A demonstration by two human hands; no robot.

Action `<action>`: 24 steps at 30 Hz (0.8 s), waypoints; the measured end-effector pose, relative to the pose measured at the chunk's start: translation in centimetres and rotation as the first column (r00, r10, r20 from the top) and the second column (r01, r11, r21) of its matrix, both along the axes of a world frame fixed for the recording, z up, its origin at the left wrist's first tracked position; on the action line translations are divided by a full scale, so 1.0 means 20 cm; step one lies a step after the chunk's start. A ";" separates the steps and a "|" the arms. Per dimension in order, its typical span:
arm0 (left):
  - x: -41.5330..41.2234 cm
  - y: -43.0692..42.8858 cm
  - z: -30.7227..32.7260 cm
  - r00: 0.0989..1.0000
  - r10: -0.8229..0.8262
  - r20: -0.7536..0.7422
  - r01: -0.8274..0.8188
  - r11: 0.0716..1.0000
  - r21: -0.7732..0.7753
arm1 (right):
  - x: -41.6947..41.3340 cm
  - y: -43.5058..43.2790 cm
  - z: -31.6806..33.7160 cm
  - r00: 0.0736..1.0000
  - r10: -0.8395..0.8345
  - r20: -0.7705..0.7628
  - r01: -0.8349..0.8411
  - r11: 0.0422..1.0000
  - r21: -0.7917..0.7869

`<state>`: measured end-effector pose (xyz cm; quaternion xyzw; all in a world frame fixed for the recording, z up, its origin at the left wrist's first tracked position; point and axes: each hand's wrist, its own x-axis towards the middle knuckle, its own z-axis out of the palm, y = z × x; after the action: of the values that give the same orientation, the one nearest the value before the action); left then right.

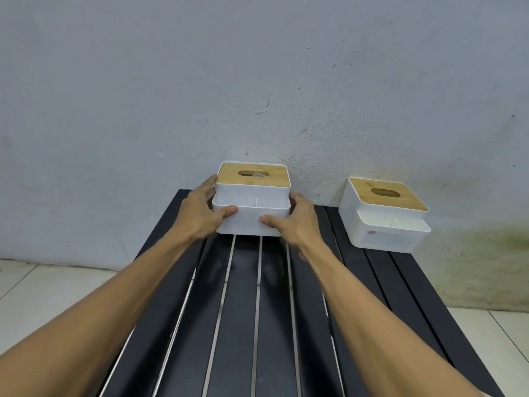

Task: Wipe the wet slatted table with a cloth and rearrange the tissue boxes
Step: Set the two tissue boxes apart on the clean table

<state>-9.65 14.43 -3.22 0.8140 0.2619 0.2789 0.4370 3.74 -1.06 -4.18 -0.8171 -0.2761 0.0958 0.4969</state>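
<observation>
"While the person's left hand (pixel 200 216) and right hand (pixel 296 224) clasped the white tissue box (pixel 249 223), where did it sit?"

"At the far end of the dark slatted tabletop (pixel 237 325), close to the grey wall (pixel 257 81). Whether its base rested on the slats or hung just clear of them could not be told."

"And the fingers?"

"They were curled round the box from both sides. The left fingers (pixel 211 181) reached up its left wall and the right ones wrapped its right corner. Each thumb lay flat across the front of the lower tray."

"How would it likely have handled?"

"Lightly, by the look of it. It seemed to be a thin, rigid plastic shell under a bamboo lid (pixel 253 181) with an oval slot. Such a shell would hardly give under a squeeze. Its walls looked smooth, though, and the slats had a sheen, so a damp grip might have slid. The lid may only have sat loose on top, so lifting by it seemed unwise."

"So where was the best hold?"

"The one shown seemed sound: low on the wider bottom section, with the two hands opposed and the box level. The second tissue box (pixel 383 222) stood well apart to the right, beside the wall, with no hand on it. No cloth was in view."
</observation>
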 end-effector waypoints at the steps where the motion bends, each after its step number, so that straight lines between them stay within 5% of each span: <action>1: -0.01 0.02 -0.01 1.000 0.003 0.016 -0.003 1.000 -0.022 | 0.00 0.01 0.01 1.000 0.011 0.000 -0.011 1.000 0.012; 11: -0.04 0.13 -0.07 0.986 -0.047 0.160 0.082 0.971 -0.223 | 0.01 0.09 -0.06 0.996 0.062 -0.062 -0.056 0.994 0.090; 24: -0.02 0.22 -0.11 0.986 -0.089 0.142 0.130 0.941 -0.312 | 0.04 0.12 -0.11 0.994 0.091 -0.063 -0.084 0.990 0.116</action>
<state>-10.00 18.79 -5.44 0.7264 0.2296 0.2589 0.5937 4.51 1.31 -6.48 -0.7709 -0.2995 0.1296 0.5470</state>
